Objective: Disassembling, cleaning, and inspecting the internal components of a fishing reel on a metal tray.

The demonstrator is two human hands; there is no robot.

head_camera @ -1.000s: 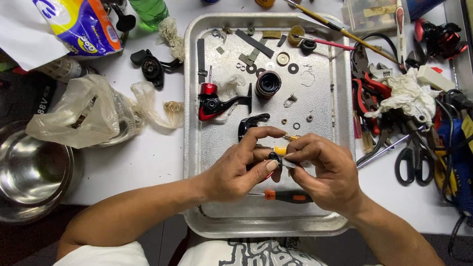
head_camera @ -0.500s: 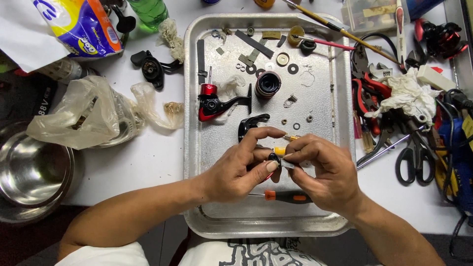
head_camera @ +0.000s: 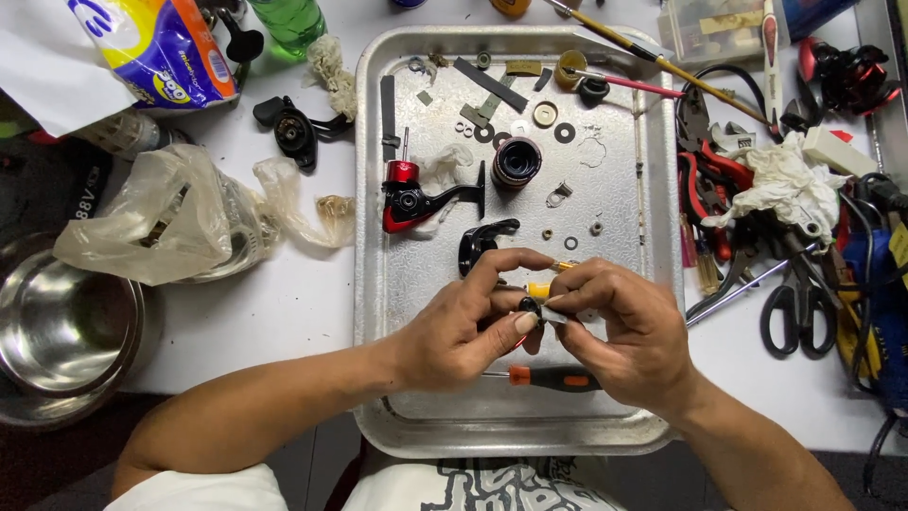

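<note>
Over the middle of a metal tray (head_camera: 378,284), my left hand (head_camera: 463,326) and my right hand (head_camera: 624,326) meet fingertip to fingertip. Between them they pinch a small black round part (head_camera: 530,308) and a little yellow-tipped piece (head_camera: 539,289); which hand grips which I cannot tell. An orange-and-black screwdriver (head_camera: 553,378) lies on the tray just under my hands. Farther up the tray lie a red and black reel body (head_camera: 411,199), a black curved part (head_camera: 482,241), a dark spool (head_camera: 516,161) and several washers and small screws.
A steel bowl (head_camera: 57,326) sits at the left edge beside a clear plastic bag (head_camera: 161,222). Pliers (head_camera: 705,170), a white rag (head_camera: 780,185) and scissors (head_camera: 799,303) crowd the right side. A colourful packet (head_camera: 165,47) and a green bottle (head_camera: 288,19) stand at the top left.
</note>
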